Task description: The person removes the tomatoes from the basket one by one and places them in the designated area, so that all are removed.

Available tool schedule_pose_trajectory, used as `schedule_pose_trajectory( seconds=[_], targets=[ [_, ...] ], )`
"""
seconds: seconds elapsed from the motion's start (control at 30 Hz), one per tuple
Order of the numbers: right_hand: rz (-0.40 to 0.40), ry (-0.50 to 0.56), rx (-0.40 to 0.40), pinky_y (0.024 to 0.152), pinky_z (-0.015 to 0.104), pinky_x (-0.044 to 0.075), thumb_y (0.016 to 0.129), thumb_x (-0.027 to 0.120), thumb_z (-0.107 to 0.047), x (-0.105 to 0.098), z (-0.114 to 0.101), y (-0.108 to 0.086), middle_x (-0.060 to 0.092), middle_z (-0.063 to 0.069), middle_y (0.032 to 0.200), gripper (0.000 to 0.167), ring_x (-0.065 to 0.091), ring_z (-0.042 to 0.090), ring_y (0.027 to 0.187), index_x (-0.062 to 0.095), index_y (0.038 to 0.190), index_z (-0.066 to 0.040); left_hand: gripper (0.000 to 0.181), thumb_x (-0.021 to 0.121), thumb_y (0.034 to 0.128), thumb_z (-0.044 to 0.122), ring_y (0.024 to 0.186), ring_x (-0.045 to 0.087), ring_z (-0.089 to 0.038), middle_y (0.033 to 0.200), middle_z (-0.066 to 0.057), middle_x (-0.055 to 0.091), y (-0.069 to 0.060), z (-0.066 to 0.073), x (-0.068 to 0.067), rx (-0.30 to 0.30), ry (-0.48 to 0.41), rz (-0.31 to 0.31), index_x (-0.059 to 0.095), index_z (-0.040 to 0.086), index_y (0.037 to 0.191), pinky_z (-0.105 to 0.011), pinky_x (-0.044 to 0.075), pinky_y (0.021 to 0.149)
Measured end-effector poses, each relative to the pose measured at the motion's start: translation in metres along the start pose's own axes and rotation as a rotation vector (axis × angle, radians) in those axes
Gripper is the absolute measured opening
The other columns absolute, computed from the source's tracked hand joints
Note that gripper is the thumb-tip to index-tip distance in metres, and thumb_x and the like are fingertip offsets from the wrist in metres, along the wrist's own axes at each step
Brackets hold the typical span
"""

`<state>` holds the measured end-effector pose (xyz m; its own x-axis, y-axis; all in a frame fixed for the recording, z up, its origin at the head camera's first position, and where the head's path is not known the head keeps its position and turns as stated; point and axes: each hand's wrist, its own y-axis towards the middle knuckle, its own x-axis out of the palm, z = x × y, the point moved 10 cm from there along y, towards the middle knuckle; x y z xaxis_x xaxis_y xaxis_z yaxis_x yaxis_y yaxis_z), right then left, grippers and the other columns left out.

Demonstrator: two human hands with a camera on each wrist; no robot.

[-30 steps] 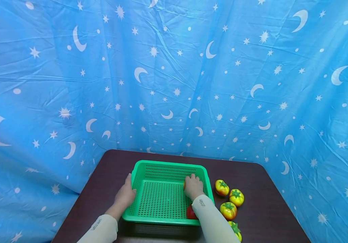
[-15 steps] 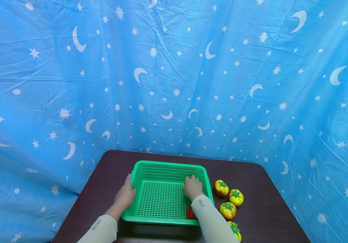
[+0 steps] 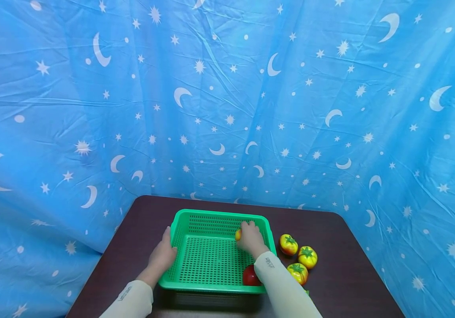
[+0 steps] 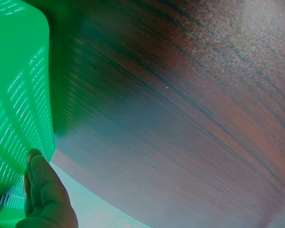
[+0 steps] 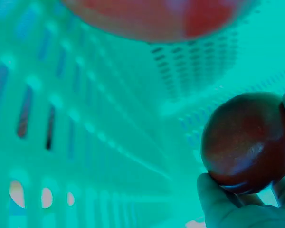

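Note:
A green plastic basket (image 3: 207,289) with slotted walls stands on the table. My left hand (image 3: 162,256) holds its left rim, the thumb over the edge and the fingers along the outer wall; in the left wrist view the fingers (image 4: 50,190) lie nearly straight against the slots. Inside the basket, near its right back corner, my right hand (image 3: 251,239) grips a round orange-yellow tomato-like fruit (image 3: 238,235); its underside looks dark red in the right wrist view. A red round fruit (image 3: 250,275) lies in the front right corner, partly behind the right sleeve.
Right of the basket, several yellow-and-red tomato-like fruits (image 3: 298,273) with green leafy tops sit on the dark brown table (image 3: 330,234). One is nearly hidden by the right sleeve (image 3: 280,282). A blue curtain (image 3: 227,101) with moons and stars hangs behind.
My right hand has moved slightly up toward the back wall, holding the fruit, which shows more. The sleeve has shifted right, uncovering more red fruit and covering the nearest fruit outside. My left hand stays put.

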<state>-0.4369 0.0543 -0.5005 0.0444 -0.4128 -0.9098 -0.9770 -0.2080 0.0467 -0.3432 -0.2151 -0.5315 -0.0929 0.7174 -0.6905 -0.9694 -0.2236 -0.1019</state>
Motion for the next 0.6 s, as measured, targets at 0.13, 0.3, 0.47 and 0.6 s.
schedule_pose_trajectory(
  seconds=[0.13,0.3,0.47,0.6],
  targets=[
    [0.012,0.078,-0.017,0.077,0.044,0.054,0.076,0.084,-0.007,-0.014,-0.006,-0.002,0.055,0.019,0.118,0.052,0.051,0.028,0.098,0.059,0.121,-0.001,0.075,0.049,0.1006,0.009,0.083,0.065,-0.029,0.114,-0.030,0.064,0.000,0.001,0.000,-0.001,-0.004,-0.001,0.005,-0.002,0.160,-0.037,0.043,0.060],
    [0.048,0.143,-0.045,0.079,0.042,0.056,0.076,0.084,-0.008,-0.030,-0.011,-0.004,0.053,0.019,0.125,0.057,0.052,0.029,0.103,0.057,0.126,-0.001,0.074,0.049,0.1006,0.008,0.089,0.066,-0.034,0.126,-0.034,0.059,0.000,0.001,0.001,-0.001,-0.003,0.005,0.007,-0.002,0.160,-0.038,0.045,0.062],
    [0.083,0.203,-0.076,0.080,0.043,0.057,0.077,0.083,-0.007,-0.051,-0.016,-0.010,0.051,0.020,0.131,0.058,0.055,0.030,0.105,0.056,0.127,-0.001,0.074,0.051,0.1004,0.008,0.083,0.066,-0.030,0.119,-0.031,0.063,0.001,0.000,0.001,0.002,-0.004,0.003,0.008,-0.001,0.160,-0.037,0.044,0.060],
    [0.105,0.263,-0.085,0.085,0.043,0.056,0.081,0.081,-0.009,-0.069,-0.020,-0.018,0.049,0.020,0.136,0.055,0.054,0.031,0.109,0.056,0.129,-0.001,0.074,0.051,0.1004,0.008,0.082,0.065,-0.030,0.115,-0.030,0.064,0.001,-0.001,0.000,0.005,-0.003,0.003,0.008,-0.001,0.160,-0.036,0.043,0.060]
  ],
)
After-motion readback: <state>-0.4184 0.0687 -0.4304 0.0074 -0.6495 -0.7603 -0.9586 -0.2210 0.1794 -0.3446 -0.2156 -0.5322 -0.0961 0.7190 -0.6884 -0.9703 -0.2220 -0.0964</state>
